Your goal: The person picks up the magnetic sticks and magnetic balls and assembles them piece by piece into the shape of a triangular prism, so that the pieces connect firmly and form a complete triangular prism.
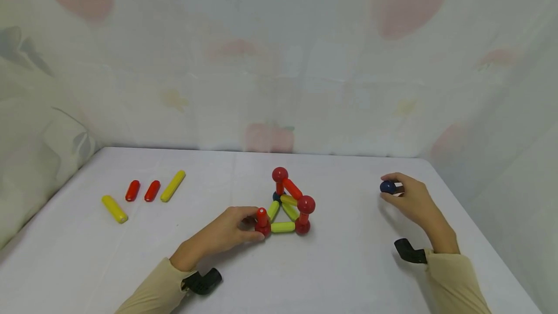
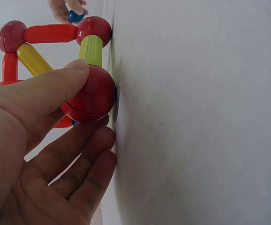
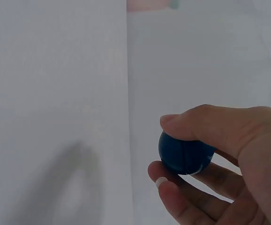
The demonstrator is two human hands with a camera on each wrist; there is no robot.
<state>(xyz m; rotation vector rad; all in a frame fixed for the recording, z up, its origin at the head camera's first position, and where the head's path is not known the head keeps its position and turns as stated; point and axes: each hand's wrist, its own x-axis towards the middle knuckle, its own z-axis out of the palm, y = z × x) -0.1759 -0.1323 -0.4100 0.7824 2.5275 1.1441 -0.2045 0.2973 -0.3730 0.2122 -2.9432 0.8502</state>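
A frame of red balls joined by yellow-green and red sticks [image 1: 287,207] stands on the white table [image 1: 340,265]. My left hand [image 1: 237,229] pinches the near-left red ball [image 1: 262,228] of that frame; in the left wrist view the thumb and fingers [image 2: 74,136] close round the red ball [image 2: 91,93]. My right hand [image 1: 407,197] is off to the right, holding a dark blue ball [image 1: 387,187] between thumb and fingers. The right wrist view shows the blue ball [image 3: 184,154] gripped just above the table.
Loose sticks lie at the table's left: a yellow stick [image 1: 115,209], two red sticks [image 1: 132,190] [image 1: 152,191] and another yellow stick [image 1: 173,185]. A pale patterned cloth [image 1: 279,62] hangs behind and at both sides.
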